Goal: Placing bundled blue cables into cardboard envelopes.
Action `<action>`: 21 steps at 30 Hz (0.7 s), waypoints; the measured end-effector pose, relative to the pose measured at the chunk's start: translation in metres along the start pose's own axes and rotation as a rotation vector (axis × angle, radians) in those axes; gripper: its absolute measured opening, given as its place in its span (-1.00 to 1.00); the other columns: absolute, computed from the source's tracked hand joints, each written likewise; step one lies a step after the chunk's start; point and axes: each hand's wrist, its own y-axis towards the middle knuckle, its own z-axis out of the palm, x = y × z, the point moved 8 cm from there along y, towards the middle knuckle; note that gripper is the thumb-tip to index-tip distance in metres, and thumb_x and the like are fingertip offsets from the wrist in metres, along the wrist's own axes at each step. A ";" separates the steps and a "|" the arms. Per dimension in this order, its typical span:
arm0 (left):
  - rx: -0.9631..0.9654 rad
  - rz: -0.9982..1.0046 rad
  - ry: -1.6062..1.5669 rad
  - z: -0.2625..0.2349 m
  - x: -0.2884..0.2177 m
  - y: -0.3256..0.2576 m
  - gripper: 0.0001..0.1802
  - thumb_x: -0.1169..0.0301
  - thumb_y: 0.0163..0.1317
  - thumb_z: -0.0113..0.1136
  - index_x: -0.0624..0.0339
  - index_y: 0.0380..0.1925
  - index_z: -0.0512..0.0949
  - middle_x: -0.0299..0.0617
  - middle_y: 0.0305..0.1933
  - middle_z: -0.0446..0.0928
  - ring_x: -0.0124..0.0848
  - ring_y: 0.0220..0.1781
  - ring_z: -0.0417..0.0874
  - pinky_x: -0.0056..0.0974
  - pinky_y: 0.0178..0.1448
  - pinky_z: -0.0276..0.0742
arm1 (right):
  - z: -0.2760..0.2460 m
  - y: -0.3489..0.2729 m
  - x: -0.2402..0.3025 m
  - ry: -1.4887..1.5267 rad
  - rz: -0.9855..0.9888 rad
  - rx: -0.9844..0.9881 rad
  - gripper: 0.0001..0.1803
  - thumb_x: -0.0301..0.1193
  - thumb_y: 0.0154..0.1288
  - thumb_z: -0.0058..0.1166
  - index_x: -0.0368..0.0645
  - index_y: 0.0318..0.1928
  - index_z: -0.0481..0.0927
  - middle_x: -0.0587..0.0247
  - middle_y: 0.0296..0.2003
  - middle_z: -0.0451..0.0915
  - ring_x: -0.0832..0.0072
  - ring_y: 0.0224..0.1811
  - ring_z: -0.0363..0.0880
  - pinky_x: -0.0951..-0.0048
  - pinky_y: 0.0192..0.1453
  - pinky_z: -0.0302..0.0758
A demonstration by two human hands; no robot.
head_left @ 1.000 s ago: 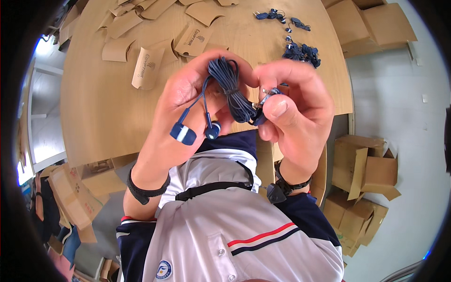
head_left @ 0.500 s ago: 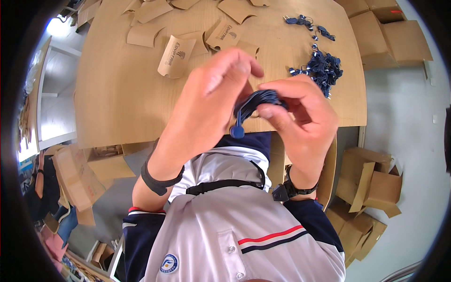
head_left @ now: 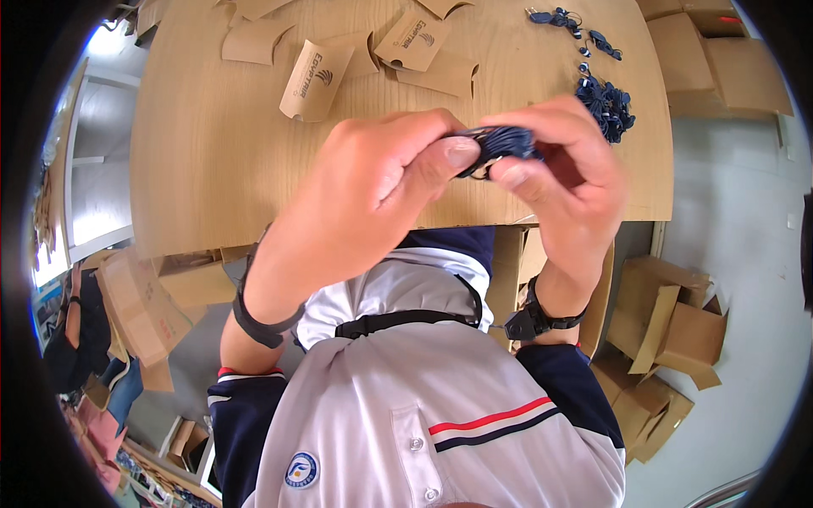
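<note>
We see a dark blue earphone cable bundle (head_left: 500, 142) — coiled tight. Our left hand (head_left: 385, 182) and right hand (head_left: 563, 173) both pinch it between thumbs and fingers, above the wooden table (head_left: 212, 161).

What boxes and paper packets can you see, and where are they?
Printed packet sleeve: table's far side, left of middle; flat, tan, dark print.
Second printed sleeve: far edge, middle; tan, tilted.
Plain sleeves: far left; tan, curved.
Open cartons: floor, right; brown.
Flat boxes: beyond table's right end; brown.
</note>
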 end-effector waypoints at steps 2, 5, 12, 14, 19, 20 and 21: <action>0.025 -0.039 -0.061 -0.003 0.007 -0.002 -0.57 0.12 0.47 -0.01 0.33 -0.33 0.54 -0.29 -0.51 0.46 -0.54 -0.52 0.34 -0.38 -0.41 0.29 | -0.001 0.004 0.001 0.009 -0.055 -0.056 -0.68 -0.52 0.10 0.33 -0.33 -0.10 0.64 0.27 -0.28 0.50 0.57 -0.28 0.44 0.60 -0.23 0.37; 0.149 -0.070 -0.161 -0.002 0.014 -0.003 -0.56 0.12 0.48 -0.05 0.32 -0.35 0.54 -0.26 -0.50 0.49 -0.55 -0.49 0.35 -0.40 -0.38 0.30 | -0.003 0.013 0.005 -0.070 -0.266 -0.090 -0.72 -0.44 0.22 0.24 -0.39 -0.12 0.59 0.09 -0.23 0.54 0.49 -0.24 0.48 0.53 -0.15 0.44; 0.016 0.077 0.403 -0.048 0.009 -0.001 -0.67 0.39 0.36 -0.06 0.25 0.07 0.44 -0.09 0.03 0.52 -0.26 0.09 0.54 -0.26 0.11 0.43 | 0.007 0.022 0.015 0.049 -0.222 -0.053 -0.77 -0.56 0.30 0.14 -0.49 -0.10 0.55 -0.11 -0.21 0.66 0.28 -0.24 0.68 0.37 -0.11 0.62; -0.089 0.072 0.532 -0.081 0.024 0.011 -0.59 0.47 0.30 -0.02 0.21 0.17 0.39 -0.09 0.20 0.47 -0.19 0.28 0.48 -0.21 0.24 0.40 | 0.003 0.024 0.025 -0.173 -0.322 -0.045 -0.79 -0.60 0.29 0.14 -0.50 -0.10 0.55 -0.08 -0.26 0.67 0.27 -0.26 0.69 0.39 -0.12 0.63; 0.121 0.433 1.182 -0.079 0.063 0.013 -0.41 0.69 0.03 0.06 0.13 0.15 0.42 -0.20 0.39 0.34 -0.20 0.36 0.37 -0.16 0.31 0.39 | -0.006 0.028 0.035 -0.280 -0.379 -0.143 -0.79 -0.67 0.26 0.15 -0.50 -0.10 0.55 -0.10 -0.26 0.68 0.29 -0.29 0.70 0.42 -0.15 0.64; 0.114 0.439 1.182 -0.079 0.066 0.012 -0.41 0.69 0.03 0.06 0.13 0.15 0.42 -0.20 0.39 0.34 -0.20 0.36 0.37 -0.16 0.31 0.39 | -0.006 0.029 0.036 -0.286 -0.385 -0.142 -0.79 -0.67 0.26 0.15 -0.50 -0.10 0.55 -0.10 -0.26 0.68 0.29 -0.29 0.70 0.42 -0.15 0.64; 0.107 0.427 1.243 -0.078 0.069 0.012 -0.41 0.67 0.00 0.11 0.14 0.13 0.44 -0.21 0.36 0.37 -0.22 0.30 0.42 -0.17 0.28 0.41 | -0.008 0.029 0.040 -0.206 -0.422 -0.157 -0.78 -0.66 0.26 0.15 -0.50 -0.10 0.55 -0.13 -0.27 0.68 0.27 -0.29 0.70 0.41 -0.14 0.64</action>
